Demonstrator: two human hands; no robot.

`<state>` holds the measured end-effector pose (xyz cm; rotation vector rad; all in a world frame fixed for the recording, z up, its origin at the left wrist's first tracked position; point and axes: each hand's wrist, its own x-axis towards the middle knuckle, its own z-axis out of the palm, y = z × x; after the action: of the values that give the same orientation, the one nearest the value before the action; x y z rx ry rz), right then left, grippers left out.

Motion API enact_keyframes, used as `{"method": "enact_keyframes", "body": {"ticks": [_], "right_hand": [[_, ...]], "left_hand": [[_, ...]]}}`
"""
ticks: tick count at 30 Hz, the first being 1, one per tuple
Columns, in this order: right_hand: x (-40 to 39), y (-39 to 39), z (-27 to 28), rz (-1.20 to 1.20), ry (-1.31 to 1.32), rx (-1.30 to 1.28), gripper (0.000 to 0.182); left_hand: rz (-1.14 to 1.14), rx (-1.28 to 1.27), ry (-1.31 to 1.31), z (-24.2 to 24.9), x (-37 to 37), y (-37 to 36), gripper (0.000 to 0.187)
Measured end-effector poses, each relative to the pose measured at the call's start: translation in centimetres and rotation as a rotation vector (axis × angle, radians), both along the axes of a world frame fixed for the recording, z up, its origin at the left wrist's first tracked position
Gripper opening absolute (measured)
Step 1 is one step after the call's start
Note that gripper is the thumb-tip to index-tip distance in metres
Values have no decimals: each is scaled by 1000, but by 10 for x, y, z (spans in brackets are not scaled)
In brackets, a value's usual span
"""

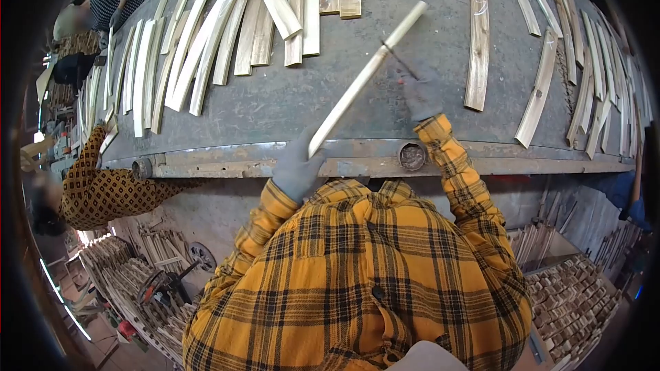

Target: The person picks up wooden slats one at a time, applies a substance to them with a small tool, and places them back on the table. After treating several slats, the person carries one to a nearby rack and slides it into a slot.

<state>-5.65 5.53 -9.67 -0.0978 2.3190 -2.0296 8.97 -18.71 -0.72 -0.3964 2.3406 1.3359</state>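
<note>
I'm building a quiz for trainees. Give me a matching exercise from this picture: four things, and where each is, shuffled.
1 left hand
2 right hand
3 white-marked plank
4 round fitting

A flat on the table
B in the table's front edge
C gripping the pale strip at its lower end
D beside the strip, further up

Pairs: 1-C, 2-D, 3-A, 4-B

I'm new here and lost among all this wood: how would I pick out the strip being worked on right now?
Start at the big grey table covered with pale wooden strips. Near its front edge, above the yellow plaid shirt, two grey-gloved hands meet: the left hand holds the strip by its lower end. Unlike its flat-lying neighbours, it slants up off the table, with the right hand beside it.
</note>
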Motion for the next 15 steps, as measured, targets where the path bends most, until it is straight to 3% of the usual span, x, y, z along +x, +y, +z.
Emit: {"method": "enact_keyframes", "body": {"ticks": [2,3,6,9,12,15], "right_hand": [[5,8,6,-148,-88,-158,30],[8,12,11,-223,-130,-237,31],[19,36,20,-297,-236,-110,31],[26,47,18,-324,-229,10,30],[29,45,21,-316,-240,-30,30],[27,32,26,-295,-320,1,27]], "left_hand": [[-192,-707,338,-1,5,8,62],[-128,-725,234,0,2,10,64],[-127,-840,287,-22,2,2,62],[-139,-792,308,-27,3,-3,61],[-165,-543,268,-22,1,-5,52],[44,260,-279,-23,-6,-7,42]]}}
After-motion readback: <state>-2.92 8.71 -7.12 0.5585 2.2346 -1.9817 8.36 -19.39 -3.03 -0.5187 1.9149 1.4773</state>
